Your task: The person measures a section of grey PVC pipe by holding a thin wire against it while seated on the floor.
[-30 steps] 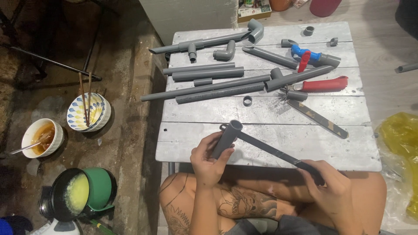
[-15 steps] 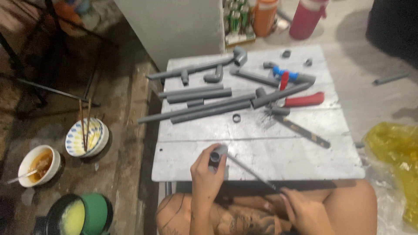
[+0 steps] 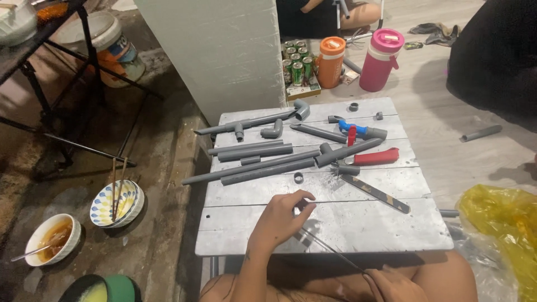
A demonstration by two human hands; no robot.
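Two hands: both bare, at the near edge of a low grey table (image 3: 358, 223).
Left hand: the left hand (image 3: 282, 215) rests on the tabletop with its fingers curled shut around the end of a short grey pipe piece (image 3: 302, 206), which is mostly hidden under the fingers.
Right hand: the right hand (image 3: 394, 284) sits low at the frame's bottom edge, over the knees; it seems closed on the near end of a thin dark rod (image 3: 330, 249), though the grip itself is hard to make out.
Rod: it runs slanting from the pipe piece in the left hand, past the table's front edge, to the right hand.
Tabletop, middle: two long grey pipes (image 3: 251, 170) lie side by side, and a small grey ring (image 3: 298, 178) sits just in front of them.
Tabletop, right: a red-handled tool (image 3: 375, 157) lies beside a blue-handled valve (image 3: 353, 128), and a flat dark saw blade (image 3: 376, 193) lies slanted nearer the front.
Tabletop, far side: grey elbow and tee fittings (image 3: 272, 131) lie there.
Floor, left: a patterned bowl with chopsticks (image 3: 116, 202) and a bowl of brown broth (image 3: 53, 237).
Floor, right: a yellow plastic bag (image 3: 500, 226).
Beyond the table: an orange flask (image 3: 331, 61) and a pink flask (image 3: 380, 59) stand beside green cans (image 3: 295, 64).
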